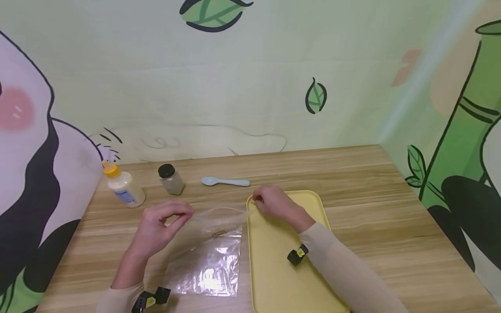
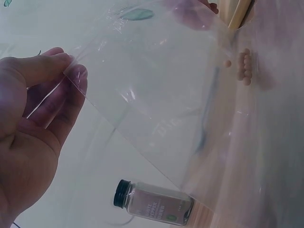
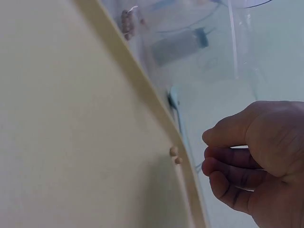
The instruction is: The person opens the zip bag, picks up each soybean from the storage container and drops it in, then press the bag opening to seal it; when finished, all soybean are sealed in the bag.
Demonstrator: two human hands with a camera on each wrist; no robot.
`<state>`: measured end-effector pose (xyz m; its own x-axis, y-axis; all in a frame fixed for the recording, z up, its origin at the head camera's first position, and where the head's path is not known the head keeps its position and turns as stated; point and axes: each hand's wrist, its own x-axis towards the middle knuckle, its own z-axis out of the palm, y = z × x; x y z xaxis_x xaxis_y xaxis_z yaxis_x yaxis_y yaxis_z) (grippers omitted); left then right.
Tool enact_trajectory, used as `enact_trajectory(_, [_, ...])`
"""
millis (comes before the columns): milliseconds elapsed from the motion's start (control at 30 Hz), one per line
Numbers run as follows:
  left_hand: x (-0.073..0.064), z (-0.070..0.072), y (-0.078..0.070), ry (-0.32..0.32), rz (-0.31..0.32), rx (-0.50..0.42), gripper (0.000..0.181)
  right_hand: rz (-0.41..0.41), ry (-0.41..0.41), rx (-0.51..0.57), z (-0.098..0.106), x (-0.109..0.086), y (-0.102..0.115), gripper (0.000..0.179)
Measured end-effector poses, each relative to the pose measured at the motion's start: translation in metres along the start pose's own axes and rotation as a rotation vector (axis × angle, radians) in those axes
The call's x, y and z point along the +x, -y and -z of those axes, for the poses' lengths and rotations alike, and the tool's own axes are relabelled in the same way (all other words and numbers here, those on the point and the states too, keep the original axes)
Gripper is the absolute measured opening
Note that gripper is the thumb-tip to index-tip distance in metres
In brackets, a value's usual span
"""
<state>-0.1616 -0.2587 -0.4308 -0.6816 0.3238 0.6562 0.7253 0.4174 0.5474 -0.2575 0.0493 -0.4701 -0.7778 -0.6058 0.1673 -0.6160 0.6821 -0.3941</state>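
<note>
My left hand (image 1: pixel 158 224) pinches the upper left corner of a clear plastic zip bag (image 1: pixel 207 265) between thumb and fingers. Several small beige balls (image 2: pixel 244 69) cluster inside the bag. Its far upper corner reaches toward the tray's edge. Over the upper left corner of a yellow tray (image 1: pixel 270 265) is my right hand (image 1: pixel 275 202), its fingers bent and the thumb close to the fingertips. Nothing shows between them in the right wrist view. Two small beige balls (image 3: pixel 174 152) lie inside the tray's rim, a little apart from those fingertips.
Behind the bag stand a glue bottle (image 1: pixel 127 189) with a yellow cap and a pepper jar (image 1: pixel 172 182) with a black lid. A light blue spoon (image 1: pixel 227 181) lies behind the tray. A printed wall (image 1: pixel 250 87) closes off the wooden table's back.
</note>
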Motion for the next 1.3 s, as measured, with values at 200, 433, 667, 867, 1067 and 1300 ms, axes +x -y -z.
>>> enact_trajectory(200, [0.000, -0.001, 0.001, -0.009, -0.019, -0.006, 0.031, 0.018, -0.009, 0.055, 0.014, -0.001, 0.009, 0.011])
enact_trajectory(433, [0.000, -0.001, 0.001, -0.004, -0.010, 0.003, 0.031, 0.066, -0.050, 0.083, 0.026, -0.004, 0.027, 0.010])
enact_trajectory(667, [0.000, -0.001, 0.000, -0.004, -0.005, 0.004, 0.031, 0.186, -0.097, 0.092, 0.035, -0.008, 0.046, 0.007])
enact_trajectory(867, [0.000, -0.001, 0.000, -0.008, -0.008, 0.000, 0.031, 0.260, -0.084, 0.106, 0.037, -0.008, 0.058, 0.009])
enact_trajectory(1067, [-0.001, 0.000, 0.000, -0.009, -0.005, 0.006, 0.031, 0.297, -0.082, 0.099, 0.033, -0.007, 0.063, 0.010])
enact_trajectory(1300, [0.000, 0.001, -0.001, -0.008, 0.003, 0.012, 0.030, 0.349, -0.075, 0.112, 0.030, -0.006, 0.069, 0.011])
